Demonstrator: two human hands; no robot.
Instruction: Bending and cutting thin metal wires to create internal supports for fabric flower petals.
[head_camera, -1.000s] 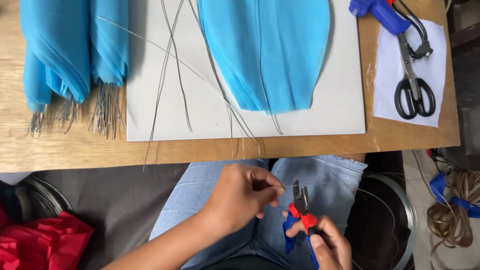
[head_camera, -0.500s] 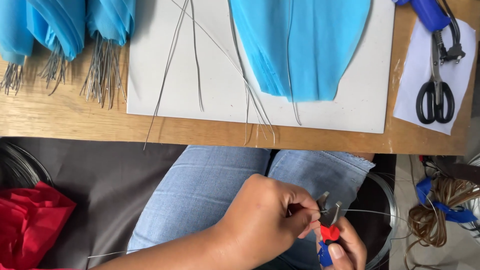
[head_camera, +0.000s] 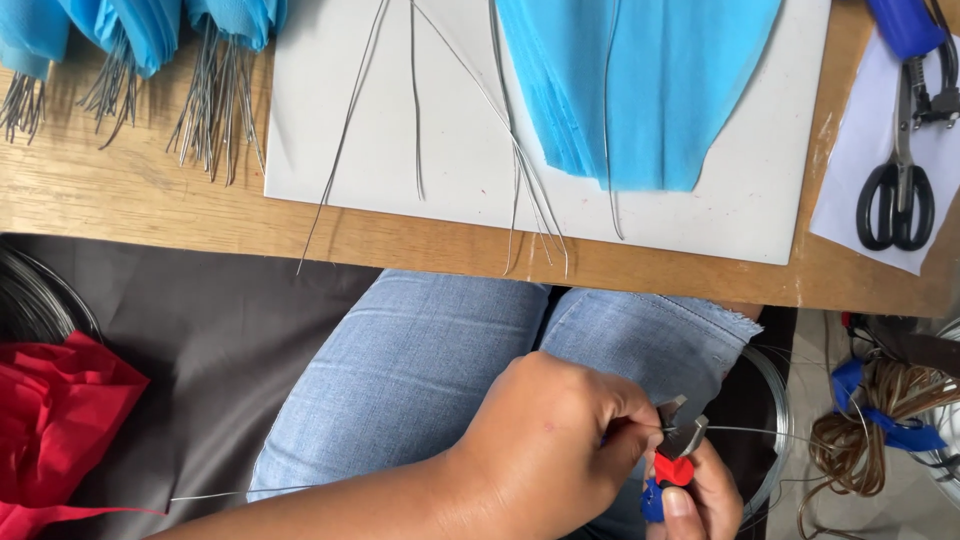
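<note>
My left hand (head_camera: 545, 450) pinches thin steel wire (head_camera: 745, 432); my right hand (head_camera: 695, 495) clamps red-handled cutters (head_camera: 678, 440), metal jaws apart around it

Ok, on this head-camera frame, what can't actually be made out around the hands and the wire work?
- Right hand: cut off by the bottom edge; its hold on the red and blue cutter is mostly out of view.
- Left hand: its fingertips hide where the wire is pinched.
- Wire coil: partly behind the jeans-clad knee.
- Blue tool above the scissors: cropped by the top edge.
</note>
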